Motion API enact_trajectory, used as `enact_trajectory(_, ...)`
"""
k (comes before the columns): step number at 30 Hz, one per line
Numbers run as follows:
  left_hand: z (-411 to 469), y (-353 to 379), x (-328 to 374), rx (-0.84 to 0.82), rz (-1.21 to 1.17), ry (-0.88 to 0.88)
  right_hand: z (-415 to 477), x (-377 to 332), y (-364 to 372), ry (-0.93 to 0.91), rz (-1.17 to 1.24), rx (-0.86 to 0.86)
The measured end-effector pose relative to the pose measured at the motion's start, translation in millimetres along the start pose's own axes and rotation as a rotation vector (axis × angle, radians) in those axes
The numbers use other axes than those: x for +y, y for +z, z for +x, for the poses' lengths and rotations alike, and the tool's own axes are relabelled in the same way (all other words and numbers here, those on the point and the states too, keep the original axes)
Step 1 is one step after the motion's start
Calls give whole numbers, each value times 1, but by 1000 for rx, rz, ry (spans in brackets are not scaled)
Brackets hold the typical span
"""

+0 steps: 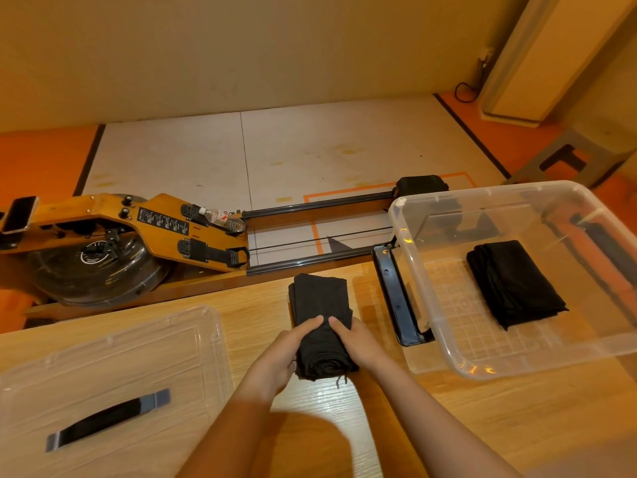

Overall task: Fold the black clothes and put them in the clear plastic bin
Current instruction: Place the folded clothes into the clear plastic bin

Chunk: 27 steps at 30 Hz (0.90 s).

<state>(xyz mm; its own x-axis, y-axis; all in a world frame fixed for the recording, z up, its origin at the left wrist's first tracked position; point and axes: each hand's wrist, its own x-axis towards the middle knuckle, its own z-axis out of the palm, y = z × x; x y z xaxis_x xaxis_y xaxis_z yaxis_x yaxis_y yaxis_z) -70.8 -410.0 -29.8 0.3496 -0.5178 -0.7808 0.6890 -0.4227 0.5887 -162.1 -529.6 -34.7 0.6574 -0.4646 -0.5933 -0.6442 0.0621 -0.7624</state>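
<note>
At lower centre of the head view, on the wooden table (248, 305), found a black garment (320, 305) partly rolled into a thick bundle. Saw the left hand (286, 353) curled round its left side and the right hand (358, 343) curled round its right, with fingertips nearly meeting on top. Judged the step as the folding of a second piece, close to done but with the far end flat on the table. Reckoned the next move called for finishing the fold, keeping both grips tight against unrolling, then lifting the bundle rightward over the rim of the clear plastic bin (551, 365) at right of frame and setting it beside the folded garment (513, 282) lying on the bin's floor. Counted two black garments, one bin, one clear lid (113, 367) at lower left, two hands.
</note>
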Motion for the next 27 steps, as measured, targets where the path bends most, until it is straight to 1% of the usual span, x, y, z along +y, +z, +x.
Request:
enact_trajectory(2,-6,1,1,-23,-18,4,-3,-2,-3,9,56,-37)
enact_trajectory(7,-18,4,1,-2,-97,30,-13,-8,-7,38,159,-63)
enact_trajectory(12,-36,-1,3,24,-212,95,-20,-21,6,-68,63,-57)
enact_trajectory(14,-46,-6,6,17,-266,121,-22,-25,14,-85,22,-45)
enact_trajectory(16,-55,-12,9,8,-308,149,-23,-30,17,-42,83,-63)
enact_trajectory(20,-74,-22,25,38,-325,217,-34,-52,12,13,276,-207)
enact_trajectory(25,-92,-32,44,37,-293,256,-48,-77,7,-81,324,-328)
enact_trajectory(27,-99,-34,48,21,-319,277,-52,-81,2,-69,427,-374)
